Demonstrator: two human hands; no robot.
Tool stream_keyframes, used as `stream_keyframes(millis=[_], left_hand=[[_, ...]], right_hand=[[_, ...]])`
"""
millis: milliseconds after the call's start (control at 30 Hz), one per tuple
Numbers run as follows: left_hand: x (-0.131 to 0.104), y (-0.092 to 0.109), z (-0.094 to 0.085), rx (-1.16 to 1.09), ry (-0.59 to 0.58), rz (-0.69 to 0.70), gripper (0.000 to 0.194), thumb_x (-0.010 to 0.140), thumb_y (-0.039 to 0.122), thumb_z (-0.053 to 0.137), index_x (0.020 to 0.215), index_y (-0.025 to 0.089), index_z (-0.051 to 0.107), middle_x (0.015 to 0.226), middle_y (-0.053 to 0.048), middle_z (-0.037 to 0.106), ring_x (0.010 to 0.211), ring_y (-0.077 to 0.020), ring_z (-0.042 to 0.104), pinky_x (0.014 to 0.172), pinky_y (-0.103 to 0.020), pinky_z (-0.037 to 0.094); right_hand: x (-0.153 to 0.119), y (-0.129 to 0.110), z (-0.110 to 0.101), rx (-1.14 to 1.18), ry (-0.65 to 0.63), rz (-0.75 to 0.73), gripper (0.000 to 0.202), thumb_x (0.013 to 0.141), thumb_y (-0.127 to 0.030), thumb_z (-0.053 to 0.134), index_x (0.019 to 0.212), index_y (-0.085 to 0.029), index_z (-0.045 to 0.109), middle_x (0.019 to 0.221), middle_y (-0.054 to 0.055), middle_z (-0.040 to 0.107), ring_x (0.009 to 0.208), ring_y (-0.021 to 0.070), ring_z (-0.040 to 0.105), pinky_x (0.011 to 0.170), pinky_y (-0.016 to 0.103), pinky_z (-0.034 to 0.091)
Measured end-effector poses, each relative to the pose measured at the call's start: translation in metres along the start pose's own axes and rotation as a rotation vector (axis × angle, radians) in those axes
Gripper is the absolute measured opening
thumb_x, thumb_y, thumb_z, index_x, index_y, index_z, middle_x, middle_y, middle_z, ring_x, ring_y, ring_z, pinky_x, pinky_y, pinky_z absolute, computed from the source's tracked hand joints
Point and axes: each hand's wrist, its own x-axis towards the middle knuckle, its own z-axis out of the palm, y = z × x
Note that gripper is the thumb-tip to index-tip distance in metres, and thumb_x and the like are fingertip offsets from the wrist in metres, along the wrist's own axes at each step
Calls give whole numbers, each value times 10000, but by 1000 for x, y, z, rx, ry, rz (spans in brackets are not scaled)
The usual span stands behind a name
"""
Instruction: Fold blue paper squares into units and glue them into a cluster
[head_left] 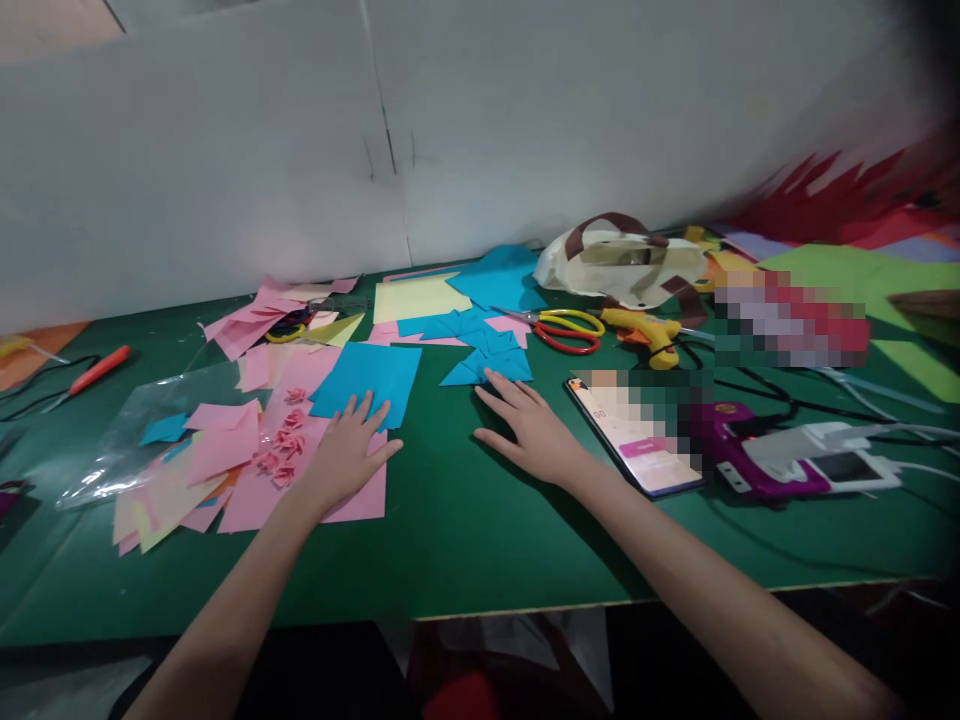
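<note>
My left hand (346,447) lies with spread fingers, its tips over a square of blue paper (373,373). Under that hand is a pink paper sheet (360,497), and left of the wrist sit several small folded pink paper roses (286,445). My right hand (534,428) is stretched out, its fingertips at the near edge of some folded blue paper pieces (487,360). Whether those fingertips press on the folded paper or only rest beside it, I cannot tell. Nothing shows in the grasp of either hand.
Scissors (568,330) and a yellow glue gun (651,335) lie behind my right hand. A phone (637,435) and a purple power strip (780,470) with cables lie right. A cream bag (619,262) stands by the wall. Paper scraps and a plastic bag (112,455) lie left.
</note>
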Motion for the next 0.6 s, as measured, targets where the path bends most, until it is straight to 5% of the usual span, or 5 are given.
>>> stream_keyframes(millis=[233,400,500,600], left_hand=[[-3,4,3,-81,196,49,526,883,422,457,1351,190,398,1443,-113,359,1317,-282,337,1066,-521,238],[-18,20,-7,-211,315,247,397,885,338,488,1271,244,494,1321,-60,531,1203,-206,493,973,-388,414],[-28,30,-13,-278,214,554,407,868,292,533,1271,264,486,1316,-56,536,1201,-204,494,968,-395,410],[-36,40,-15,-272,69,663,415,869,237,522,1280,234,470,1265,-67,579,1170,-194,523,986,-401,385]], right_hand=[[-1,-1,0,135,106,-7,436,886,-322,467,1304,-197,463,1455,105,323,1327,244,314,1064,455,315],[-3,-4,-7,283,282,-20,675,857,-234,509,1438,-288,169,1484,85,242,1348,235,266,1060,459,320],[-8,-5,-15,305,434,-117,718,830,-237,567,1428,-301,175,1484,105,206,1354,259,242,1053,468,314],[-17,-1,-22,164,405,-295,473,819,-210,579,1269,-278,452,1395,124,356,1272,279,361,983,465,359]])
